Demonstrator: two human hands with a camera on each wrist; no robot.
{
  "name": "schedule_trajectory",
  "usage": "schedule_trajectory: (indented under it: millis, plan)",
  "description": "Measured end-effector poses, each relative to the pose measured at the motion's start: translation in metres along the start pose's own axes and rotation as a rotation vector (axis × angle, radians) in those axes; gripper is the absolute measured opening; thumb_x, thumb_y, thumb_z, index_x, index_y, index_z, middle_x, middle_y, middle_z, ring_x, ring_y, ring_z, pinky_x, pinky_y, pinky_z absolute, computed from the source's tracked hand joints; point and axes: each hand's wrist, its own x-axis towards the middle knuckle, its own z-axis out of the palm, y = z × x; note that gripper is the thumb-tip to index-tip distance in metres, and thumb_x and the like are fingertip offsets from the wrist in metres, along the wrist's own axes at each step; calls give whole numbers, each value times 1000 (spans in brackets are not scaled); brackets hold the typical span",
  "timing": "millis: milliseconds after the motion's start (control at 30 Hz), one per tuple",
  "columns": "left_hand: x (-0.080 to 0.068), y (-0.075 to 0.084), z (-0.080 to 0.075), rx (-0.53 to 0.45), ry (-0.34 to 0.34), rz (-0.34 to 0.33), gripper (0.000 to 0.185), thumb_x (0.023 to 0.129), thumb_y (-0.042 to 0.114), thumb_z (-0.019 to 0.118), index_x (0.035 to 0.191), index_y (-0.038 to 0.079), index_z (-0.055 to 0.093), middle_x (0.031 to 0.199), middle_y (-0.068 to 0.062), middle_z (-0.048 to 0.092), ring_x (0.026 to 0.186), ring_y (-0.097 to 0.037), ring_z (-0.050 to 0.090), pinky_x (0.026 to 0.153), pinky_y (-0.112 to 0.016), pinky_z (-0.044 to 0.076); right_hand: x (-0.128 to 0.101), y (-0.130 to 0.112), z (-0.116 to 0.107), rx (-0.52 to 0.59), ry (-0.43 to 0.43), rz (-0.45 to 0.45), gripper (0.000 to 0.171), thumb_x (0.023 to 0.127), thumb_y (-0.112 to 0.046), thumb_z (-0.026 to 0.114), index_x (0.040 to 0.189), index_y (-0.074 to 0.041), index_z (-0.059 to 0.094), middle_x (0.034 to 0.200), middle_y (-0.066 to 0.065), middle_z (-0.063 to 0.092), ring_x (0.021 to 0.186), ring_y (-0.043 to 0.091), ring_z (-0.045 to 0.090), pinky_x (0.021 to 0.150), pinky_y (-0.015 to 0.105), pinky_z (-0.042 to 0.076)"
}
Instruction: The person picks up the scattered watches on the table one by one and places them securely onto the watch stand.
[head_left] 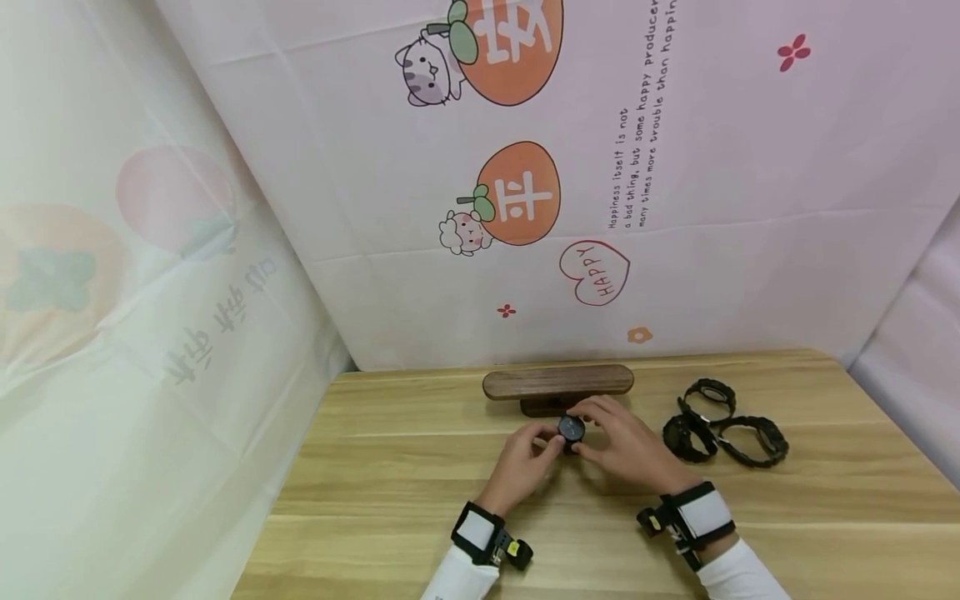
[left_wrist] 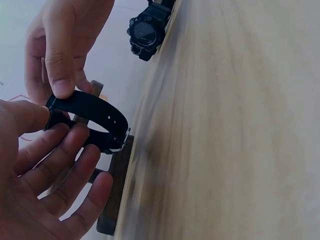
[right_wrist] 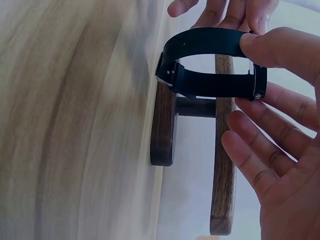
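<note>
A black wristwatch (head_left: 571, 428) with a round dark face is held up between both hands, its strap (right_wrist: 205, 41) buckled into a loop. The left hand (head_left: 522, 462) pinches the watch case from the left side, thumb and index finger on it, the other fingers spread below. From the other side the right hand (head_left: 626, 442) grips the case edge, its thumb near where the strap joins. Right behind the watch stands a dark wooden watch stand (head_left: 558, 382) with a horizontal bar on a base; in the head view the hands partly cover the base.
Three more black watches lie together on the right of the wooden table (head_left: 375, 500): one at the back (head_left: 708, 400), one in front (head_left: 688, 439), one on the right (head_left: 756, 442). A printed cloth (head_left: 712, 275) hangs behind the table's far edge.
</note>
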Motion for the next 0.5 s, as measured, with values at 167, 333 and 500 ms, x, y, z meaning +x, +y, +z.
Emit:
schedule_trajectory:
  millis: [167,333,500]
  plan:
    - [3,1,-10,72,86,69,20,109,26,64,123,15,73,119,-2,74,105,-13,70,86,-23,60,-1,2,-4,-18,1,9,52,85,-23,92,131,-10,70,129,3,68,118,21,65,98,45,62]
    - [7,-2,-28,114,184,135,15,107,18,68,122,17,72,120,-1,71,106,-14,66,85,-26,60,-1,5,-7,-23,-4,25,53,86,-22,91,132,-10,69,130,4,68,117,22,66,98,46,62]
    - [16,-3,-53,159,300,174,20,103,9,71,123,11,71,122,-5,70,111,-24,63,87,-39,59,-3,8,-11,-32,12,28,51,86,-20,90,131,-9,69,127,4,68,114,22,67,95,46,62]
